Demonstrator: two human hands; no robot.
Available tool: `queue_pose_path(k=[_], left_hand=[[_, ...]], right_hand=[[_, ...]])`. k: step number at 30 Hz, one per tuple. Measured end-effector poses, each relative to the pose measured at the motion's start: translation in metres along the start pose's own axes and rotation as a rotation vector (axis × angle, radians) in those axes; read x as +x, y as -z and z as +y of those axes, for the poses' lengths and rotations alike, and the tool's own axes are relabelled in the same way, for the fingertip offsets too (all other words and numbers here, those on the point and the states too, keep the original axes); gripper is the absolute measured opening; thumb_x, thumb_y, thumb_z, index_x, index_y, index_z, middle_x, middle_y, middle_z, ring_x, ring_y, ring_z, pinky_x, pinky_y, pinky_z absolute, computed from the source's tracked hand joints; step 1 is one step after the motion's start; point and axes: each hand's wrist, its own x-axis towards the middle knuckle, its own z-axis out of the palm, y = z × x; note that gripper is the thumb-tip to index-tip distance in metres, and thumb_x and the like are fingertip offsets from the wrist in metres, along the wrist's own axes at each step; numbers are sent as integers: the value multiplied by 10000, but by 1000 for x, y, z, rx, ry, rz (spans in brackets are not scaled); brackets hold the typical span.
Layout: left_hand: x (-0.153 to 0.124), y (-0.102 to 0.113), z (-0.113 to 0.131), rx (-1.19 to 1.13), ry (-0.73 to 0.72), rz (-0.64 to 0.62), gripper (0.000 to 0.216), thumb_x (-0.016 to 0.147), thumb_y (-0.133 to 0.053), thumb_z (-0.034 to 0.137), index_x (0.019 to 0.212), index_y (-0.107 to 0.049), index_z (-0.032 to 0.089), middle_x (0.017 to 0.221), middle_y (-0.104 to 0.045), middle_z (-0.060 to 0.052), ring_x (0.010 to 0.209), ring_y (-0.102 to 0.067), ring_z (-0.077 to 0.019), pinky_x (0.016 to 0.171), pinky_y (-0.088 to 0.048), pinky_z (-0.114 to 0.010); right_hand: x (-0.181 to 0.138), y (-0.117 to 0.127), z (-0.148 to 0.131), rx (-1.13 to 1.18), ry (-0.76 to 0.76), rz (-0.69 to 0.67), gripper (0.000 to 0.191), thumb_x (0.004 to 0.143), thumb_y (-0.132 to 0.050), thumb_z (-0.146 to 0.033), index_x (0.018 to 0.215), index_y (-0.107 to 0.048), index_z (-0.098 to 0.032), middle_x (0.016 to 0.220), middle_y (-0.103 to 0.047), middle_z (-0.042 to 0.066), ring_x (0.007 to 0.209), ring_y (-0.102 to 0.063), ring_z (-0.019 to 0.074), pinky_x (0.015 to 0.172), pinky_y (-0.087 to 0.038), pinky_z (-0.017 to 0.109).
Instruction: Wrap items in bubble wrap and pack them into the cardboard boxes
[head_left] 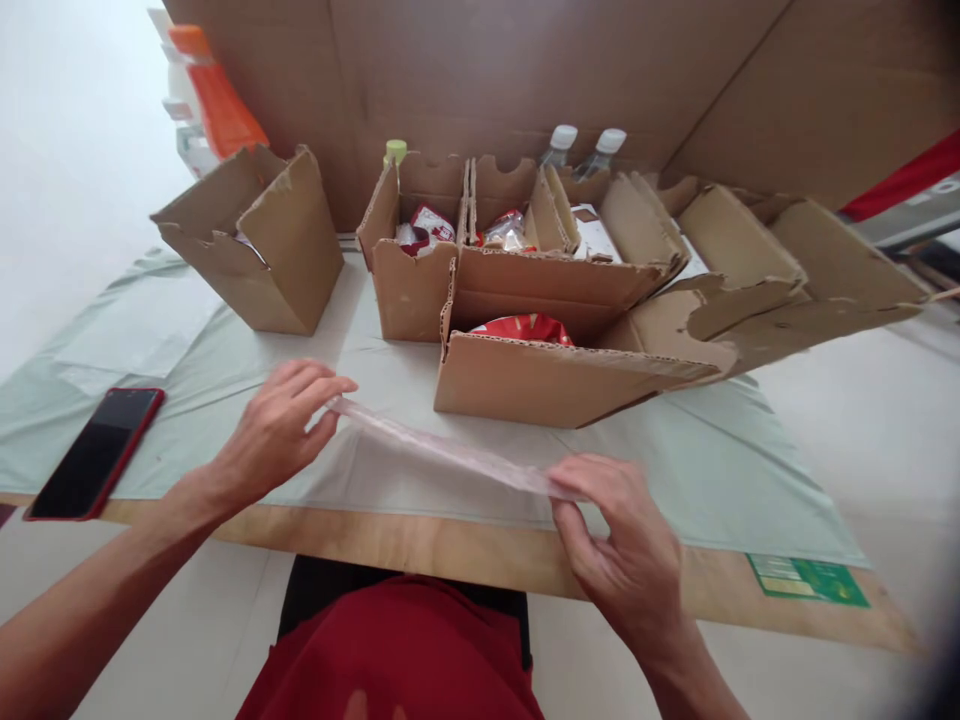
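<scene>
A clear, thin plastic bag, seen nearly edge-on as a long strip, is stretched between my two hands above the front of the table. My left hand pinches its left end between thumb and fingers. At the other end my right hand closes thumb and fingers on it, lower and nearer the table edge. Just beyond the bag stands a low, wide cardboard box with a red packet inside. The bag's lower part is hard to make out against the cloth.
Cardboard bins with packets stand in a row behind. Another cardboard box is at left, an orange bottle behind it. A phone and clear plastic sheets lie left on the green cloth. A green card lies front right.
</scene>
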Motion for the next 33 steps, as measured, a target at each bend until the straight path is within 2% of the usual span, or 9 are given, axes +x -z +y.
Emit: queue_pose_path(k=[3,8,13,17,19,23,26,30,33], left_hand=[[-9,8,-4,94,-156,193,197,863,-601,37,920,-629,223,1031,-726,-63,1194,-643,-310,1018,-521,-497],[-50,-22,-13,136,-96,-77,412,824,-485,-35,1154,-643,156,1292,-659,-177,1324,-551,-385,1055,-496,-608],[-65,-44,20,-48,5,-78,456,861,-517,11,1281,-622,153,1419,-596,-186,1400,-482,-368,1141,-430,-601],[-60,-64,36,-72,44,-137,307,949,-538,129,1226,-670,145,1340,-664,-177,1310,-568,-361,1097,-468,-593],[-61,-71,34,-80,45,-167,296,970,-532,159,1229,-673,138,1324,-679,-173,1295,-580,-356,1095,-469,-591],[-65,-70,22,-139,32,-180,305,984,-531,215,1252,-671,179,1376,-661,-136,1357,-535,-323,1129,-450,-539],[-66,-60,13,-70,215,-69,289,990,-507,265,1197,-694,189,1320,-680,-129,1302,-567,-294,1106,-464,-483],[-66,-49,3,117,484,-14,351,936,-558,371,1147,-706,134,1135,-689,-193,1060,-611,-362,940,-498,-566],[-65,-52,0,130,545,-51,249,861,-610,363,951,-721,160,980,-686,-157,937,-605,-342,853,-508,-518]], right_hand=[[-5,-3,-8,-66,128,-16,300,884,-604,60,1034,-625,-199,1030,-712,68,1096,-634,251,940,-493,410],[-39,-23,-8,-39,116,-360,254,948,-544,-65,1168,-630,-157,1131,-728,103,1113,-636,274,952,-442,445],[-24,-48,-24,9,42,-365,259,988,-537,-133,1231,-621,-167,1243,-707,126,1177,-615,273,971,-451,441],[-6,-83,-30,7,119,-530,267,1000,-567,-221,1251,-646,-170,1407,-647,131,1282,-587,307,1000,-482,466],[-14,-83,-19,1,156,-572,280,1016,-547,-249,1266,-648,-171,1421,-645,122,1302,-585,305,1021,-477,477],[-42,-45,17,-40,95,-411,248,1052,-474,-226,1210,-662,-196,1280,-725,94,1227,-635,268,983,-473,441],[-42,-27,38,-155,-17,-311,235,1055,-477,-258,1146,-684,-197,1133,-756,93,1077,-673,266,889,-480,415],[-22,-50,47,-311,-86,-363,303,1009,-533,-365,1125,-711,-150,1188,-732,164,1072,-659,340,851,-490,460],[-14,-70,44,-220,-143,-360,223,967,-558,-328,888,-703,-178,1196,-732,168,1062,-665,346,846,-497,470]])
